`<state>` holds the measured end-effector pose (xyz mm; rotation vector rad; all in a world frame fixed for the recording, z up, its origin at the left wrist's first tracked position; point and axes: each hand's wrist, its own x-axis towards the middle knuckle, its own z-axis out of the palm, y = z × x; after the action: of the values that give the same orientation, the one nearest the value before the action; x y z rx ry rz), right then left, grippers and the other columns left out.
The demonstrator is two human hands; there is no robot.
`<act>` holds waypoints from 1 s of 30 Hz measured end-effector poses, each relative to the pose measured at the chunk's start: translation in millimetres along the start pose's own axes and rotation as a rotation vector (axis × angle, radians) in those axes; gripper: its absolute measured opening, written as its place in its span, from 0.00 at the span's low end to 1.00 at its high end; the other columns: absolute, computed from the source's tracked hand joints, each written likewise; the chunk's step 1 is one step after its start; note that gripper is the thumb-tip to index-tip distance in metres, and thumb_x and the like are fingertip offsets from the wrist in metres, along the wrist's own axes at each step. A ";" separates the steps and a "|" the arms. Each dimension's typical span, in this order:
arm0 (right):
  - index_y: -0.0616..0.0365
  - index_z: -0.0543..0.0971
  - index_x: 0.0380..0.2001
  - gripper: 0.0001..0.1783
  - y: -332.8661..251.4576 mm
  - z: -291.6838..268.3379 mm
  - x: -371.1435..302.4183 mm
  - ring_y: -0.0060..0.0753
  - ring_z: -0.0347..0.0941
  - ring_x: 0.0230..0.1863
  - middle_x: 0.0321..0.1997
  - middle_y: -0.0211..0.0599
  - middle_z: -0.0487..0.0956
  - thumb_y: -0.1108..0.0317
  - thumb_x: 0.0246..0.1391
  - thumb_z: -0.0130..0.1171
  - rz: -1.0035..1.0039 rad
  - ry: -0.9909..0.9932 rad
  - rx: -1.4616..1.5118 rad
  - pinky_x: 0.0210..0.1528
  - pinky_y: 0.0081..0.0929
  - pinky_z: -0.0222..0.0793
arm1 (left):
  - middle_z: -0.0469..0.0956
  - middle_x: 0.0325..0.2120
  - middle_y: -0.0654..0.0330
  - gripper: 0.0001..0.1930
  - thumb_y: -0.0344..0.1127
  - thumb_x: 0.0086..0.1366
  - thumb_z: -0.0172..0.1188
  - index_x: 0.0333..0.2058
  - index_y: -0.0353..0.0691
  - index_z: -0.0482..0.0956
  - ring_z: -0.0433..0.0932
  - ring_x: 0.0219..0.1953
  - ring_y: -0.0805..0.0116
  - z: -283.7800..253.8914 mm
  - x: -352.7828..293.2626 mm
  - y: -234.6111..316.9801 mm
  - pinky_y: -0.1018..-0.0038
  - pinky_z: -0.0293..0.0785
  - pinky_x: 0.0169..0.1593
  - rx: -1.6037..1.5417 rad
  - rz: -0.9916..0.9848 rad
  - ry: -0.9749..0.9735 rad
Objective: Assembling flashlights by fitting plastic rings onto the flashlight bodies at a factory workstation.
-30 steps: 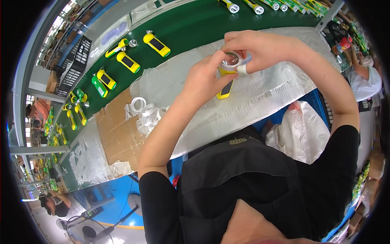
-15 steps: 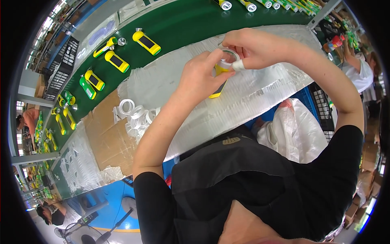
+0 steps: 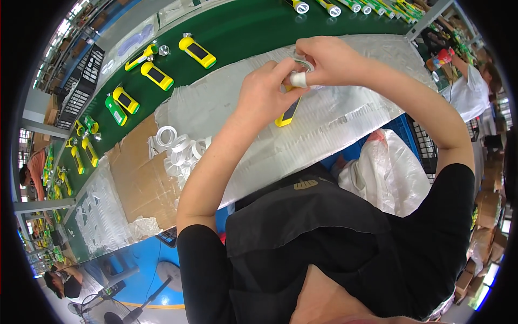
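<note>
In front of me, over the plastic-covered work surface, my left hand [image 3: 263, 93] is closed around a yellow flashlight [image 3: 287, 114] with a dark panel. Its body slants down out of the grip. At the flashlight's head, the closed fingers of my right hand [image 3: 333, 60] hold a white ring [image 3: 305, 65]. The right thumb wears a white wrap [image 3: 298, 80]. My fingers hide most of the head, so I cannot tell how far the ring sits on it. Left of my left forearm lies a pile of loose white rings [image 3: 181, 148].
Several yellow flashlights [image 3: 156, 76] and a green one [image 3: 116, 111] lie along the green belt [image 3: 237, 40]. More flashlights [image 3: 330, 8] line its far side. Flattened cardboard [image 3: 137, 186] covers the left part of the surface. A white sack [image 3: 386, 175] is beside my lap.
The white ring has tilted, showing more edge-on, and my right hand has shifted slightly left, its thumb closer to my left fingers. The left hand keeps its grip on the flashlight.
</note>
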<state>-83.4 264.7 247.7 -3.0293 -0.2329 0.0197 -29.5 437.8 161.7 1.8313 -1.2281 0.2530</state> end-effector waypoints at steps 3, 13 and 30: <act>0.64 0.78 0.35 0.28 -9.1 -6.8 1.0 0.46 0.77 0.35 0.33 0.47 0.79 0.46 0.45 0.63 0.081 -0.024 -0.082 0.35 0.39 0.72 | 0.81 0.32 0.63 0.18 0.32 0.50 0.74 0.39 0.43 0.77 0.77 0.31 0.69 -2.4 -0.2 0.7 0.74 0.74 0.34 0.026 -0.019 -0.020; 0.61 0.75 0.25 0.25 6.0 10.7 7.1 0.38 0.74 0.26 0.22 0.38 0.74 0.48 0.43 0.69 -0.032 0.201 -0.044 0.28 0.35 0.67 | 0.75 0.23 0.61 0.20 0.38 0.47 0.75 0.38 0.48 0.77 0.76 0.24 0.62 -2.4 -1.8 -8.4 0.67 0.73 0.29 -0.070 0.036 0.069; 0.63 0.76 0.37 0.19 -2.7 8.9 6.9 0.35 0.70 0.29 0.31 0.40 0.73 0.57 0.53 0.63 -0.159 0.059 0.203 0.29 0.31 0.65 | 0.81 0.32 0.65 0.20 0.32 0.49 0.75 0.41 0.45 0.79 0.77 0.31 0.70 -12.7 -7.7 -12.9 0.75 0.74 0.34 -0.061 -0.006 -0.009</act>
<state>-77.2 269.3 239.1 -2.7963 -0.4373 -0.0549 -18.9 453.9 157.4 1.7847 -1.2238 0.2023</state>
